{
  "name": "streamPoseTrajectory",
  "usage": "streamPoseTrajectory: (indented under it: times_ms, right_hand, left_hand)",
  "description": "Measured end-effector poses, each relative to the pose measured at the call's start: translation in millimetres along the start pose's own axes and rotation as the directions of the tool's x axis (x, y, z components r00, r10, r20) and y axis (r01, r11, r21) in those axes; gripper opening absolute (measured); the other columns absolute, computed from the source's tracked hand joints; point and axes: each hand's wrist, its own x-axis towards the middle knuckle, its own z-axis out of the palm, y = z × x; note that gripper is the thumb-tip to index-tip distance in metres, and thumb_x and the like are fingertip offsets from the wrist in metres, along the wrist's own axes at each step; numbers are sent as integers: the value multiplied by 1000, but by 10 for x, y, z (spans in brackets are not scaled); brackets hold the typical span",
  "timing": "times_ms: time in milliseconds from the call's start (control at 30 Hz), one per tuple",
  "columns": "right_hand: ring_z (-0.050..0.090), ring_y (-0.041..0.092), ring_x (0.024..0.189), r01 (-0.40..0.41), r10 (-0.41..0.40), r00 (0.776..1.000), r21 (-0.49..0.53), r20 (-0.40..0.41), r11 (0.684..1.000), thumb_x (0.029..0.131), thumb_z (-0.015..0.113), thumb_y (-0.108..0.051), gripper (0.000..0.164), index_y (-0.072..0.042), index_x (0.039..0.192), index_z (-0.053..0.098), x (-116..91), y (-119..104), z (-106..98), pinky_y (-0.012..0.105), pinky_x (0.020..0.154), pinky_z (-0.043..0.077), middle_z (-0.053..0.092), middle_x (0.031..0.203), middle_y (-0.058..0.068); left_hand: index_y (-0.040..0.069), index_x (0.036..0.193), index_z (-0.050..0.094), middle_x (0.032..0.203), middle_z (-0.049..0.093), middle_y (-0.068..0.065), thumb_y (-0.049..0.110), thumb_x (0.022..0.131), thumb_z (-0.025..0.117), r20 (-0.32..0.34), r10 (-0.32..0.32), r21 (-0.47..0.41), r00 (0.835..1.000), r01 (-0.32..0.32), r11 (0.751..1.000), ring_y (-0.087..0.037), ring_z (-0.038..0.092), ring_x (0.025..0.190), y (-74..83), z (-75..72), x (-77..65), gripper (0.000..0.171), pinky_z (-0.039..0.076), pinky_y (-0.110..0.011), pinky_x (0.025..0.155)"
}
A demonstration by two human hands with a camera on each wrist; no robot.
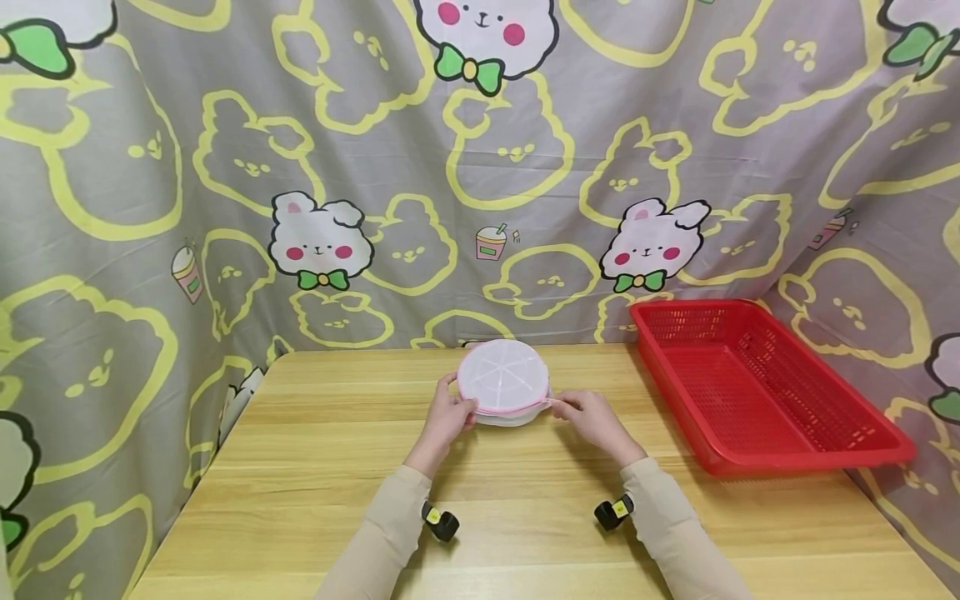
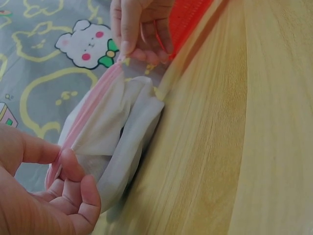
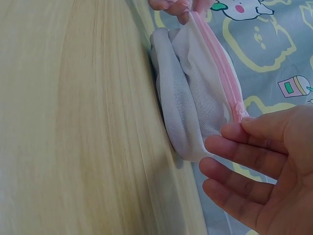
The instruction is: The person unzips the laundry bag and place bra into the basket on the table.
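A round white mesh laundry bag (image 1: pixel 504 373) with a pink zipper rim is held over the far middle of the table, its flat top tilted towards me. My left hand (image 1: pixel 448 415) pinches the pink edge at the bag's near left between thumb and fingers. At the right side, my right hand (image 1: pixel 596 423) pinches the small pink zipper pull (image 3: pixel 239 111) with thumb and index finger, its other fingers spread loosely. Along the side the pink zipper (image 3: pixel 221 58) looks closed in the right wrist view. Soft folds of mesh (image 2: pixel 134 127) hang below the rim, close over the wood.
A red plastic basket (image 1: pixel 723 383) with slotted walls stands at the right of the wooden table (image 1: pixel 322 467). Behind and at both sides hangs a grey curtain (image 1: pixel 390 158) with cartoon bunnies. Each wrist carries a small black camera (image 1: pixel 442 523).
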Motion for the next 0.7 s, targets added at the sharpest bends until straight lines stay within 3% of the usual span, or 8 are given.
streamPoseTrajectory:
  times_ms: [133, 700]
  right_hand:
    - [54, 13, 73, -34, 34, 999, -2, 20, 999, 96, 59, -19, 23, -6, 81, 70, 2, -12, -15, 27, 67, 46, 68, 79, 7]
    - [53, 11, 72, -28, 27, 998, 18, 56, 999, 94, 62, -16, 18, -6, 82, 71, -6, -52, 49, 25, 66, 44, 68, 79, 4]
  left_hand:
    - [8, 150, 25, 73, 55, -1, 4, 92, 58, -6, 1, -3, 1000, -1, 1000, -11, 54, 59, -12, -6, 12, 67, 49, -23, 57]
    - [6, 148, 30, 75, 56, -1, 12, 93, 57, -18, -3, 0, 1000, 3, 1000, -11, 54, 60, -33, -18, 43, 61, 44, -23, 56]
